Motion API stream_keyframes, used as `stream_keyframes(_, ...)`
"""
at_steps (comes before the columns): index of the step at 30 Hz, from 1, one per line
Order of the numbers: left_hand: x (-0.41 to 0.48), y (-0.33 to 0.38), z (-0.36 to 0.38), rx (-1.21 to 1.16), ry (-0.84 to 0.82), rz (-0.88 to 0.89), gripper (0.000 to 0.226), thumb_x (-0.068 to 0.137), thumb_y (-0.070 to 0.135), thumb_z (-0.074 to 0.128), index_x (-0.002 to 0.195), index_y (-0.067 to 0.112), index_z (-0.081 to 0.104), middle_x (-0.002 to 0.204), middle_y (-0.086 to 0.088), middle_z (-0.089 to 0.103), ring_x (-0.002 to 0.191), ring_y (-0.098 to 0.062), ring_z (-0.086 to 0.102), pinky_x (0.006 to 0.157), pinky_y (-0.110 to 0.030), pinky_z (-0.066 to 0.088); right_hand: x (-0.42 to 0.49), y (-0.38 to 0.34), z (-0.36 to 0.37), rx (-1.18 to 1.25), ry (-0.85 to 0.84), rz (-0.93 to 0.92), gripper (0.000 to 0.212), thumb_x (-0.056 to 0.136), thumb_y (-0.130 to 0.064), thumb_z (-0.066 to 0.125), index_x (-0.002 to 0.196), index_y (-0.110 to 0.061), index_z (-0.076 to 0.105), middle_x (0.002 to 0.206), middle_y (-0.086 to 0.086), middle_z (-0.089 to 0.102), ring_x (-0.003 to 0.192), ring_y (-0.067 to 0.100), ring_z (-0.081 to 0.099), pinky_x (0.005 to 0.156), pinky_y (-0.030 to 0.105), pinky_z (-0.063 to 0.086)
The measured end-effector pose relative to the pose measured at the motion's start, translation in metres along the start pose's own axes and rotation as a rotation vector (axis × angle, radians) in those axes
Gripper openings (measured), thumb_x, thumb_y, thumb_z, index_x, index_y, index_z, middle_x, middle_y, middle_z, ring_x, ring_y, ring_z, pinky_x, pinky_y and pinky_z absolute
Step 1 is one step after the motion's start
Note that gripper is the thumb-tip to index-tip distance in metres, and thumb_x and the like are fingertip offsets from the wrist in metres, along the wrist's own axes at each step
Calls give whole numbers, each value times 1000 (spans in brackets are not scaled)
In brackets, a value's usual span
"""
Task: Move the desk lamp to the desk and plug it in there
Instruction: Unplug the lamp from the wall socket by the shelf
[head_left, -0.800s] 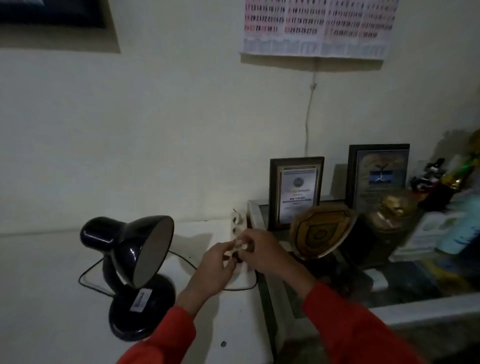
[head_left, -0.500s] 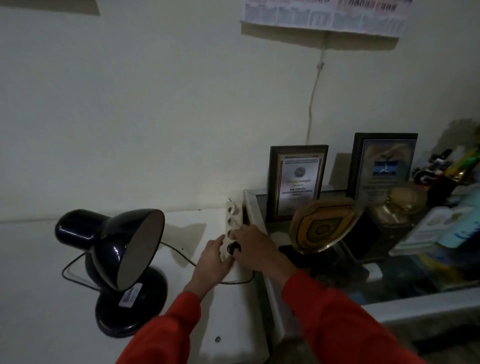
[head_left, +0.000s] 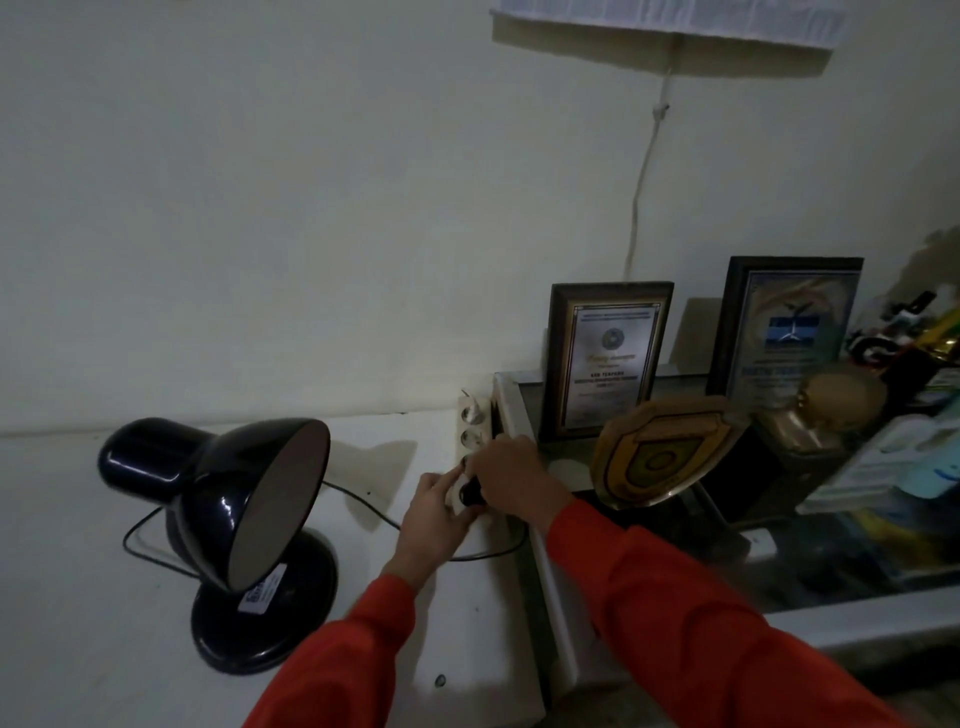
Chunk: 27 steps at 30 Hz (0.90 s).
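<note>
The black lamp (head_left: 234, 525) stands on the white desk (head_left: 78, 597), and its thin black cord (head_left: 363, 506) runs across the top to the white power strip (head_left: 474, 431) by the wall. The right hand (head_left: 511, 475) is curled around the black plug (head_left: 471, 493) and presses it onto the strip. The left hand (head_left: 434, 525) lies just beside it with its fingers (head_left: 441, 480) bent against the strip, holding it in place.
</note>
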<state>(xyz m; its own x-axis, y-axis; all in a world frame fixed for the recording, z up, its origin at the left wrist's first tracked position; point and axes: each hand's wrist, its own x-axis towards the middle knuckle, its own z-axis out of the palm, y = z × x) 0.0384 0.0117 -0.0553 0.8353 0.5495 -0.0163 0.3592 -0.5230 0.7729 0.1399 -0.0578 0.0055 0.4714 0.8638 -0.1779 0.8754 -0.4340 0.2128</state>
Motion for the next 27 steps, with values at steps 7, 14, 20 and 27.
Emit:
stream_keyframes(7, 2, -4, 2, -9, 57, -34, 61, 74, 30, 79, 129, 17, 55, 115, -14, 61, 105, -26, 57, 84, -25, 42, 0, 0, -1, -45, 52, -71, 20, 89, -21, 52, 105, -15, 63, 110, 11, 65, 105, 29, 57, 88, 42, 40)
stream_keyframes(14, 4, -2, 3, -13, 72, -84, 61, 73, 28, 80, 128, 15, 55, 117, -14, 61, 108, -28, 58, 89, -30, 44, 1, -4, -5, -38, 51, -100, 21, 93, -16, 48, 108, -6, 59, 114, 14, 64, 104, 30, 61, 90, 45, 42)
stream_keyframes(20, 6, -4, 5, -52, 62, -136, 59, 74, 26, 79, 127, 17, 56, 119, -13, 60, 108, -26, 58, 88, -27, 43, 0, -8, -7, -21, 25, -128, 24, 95, -12, 45, 111, -2, 59, 118, 18, 62, 106, 33, 62, 87, 42, 49)
stream_keyframes(27, 7, -7, 5, -78, 58, -157, 59, 73, 29, 80, 126, 18, 57, 118, -12, 62, 107, -24, 58, 83, -22, 39, 1, -8, -8, 82, -39, -146, 27, 92, -11, 49, 117, -4, 55, 116, 18, 62, 103, 33, 63, 84, 44, 53)
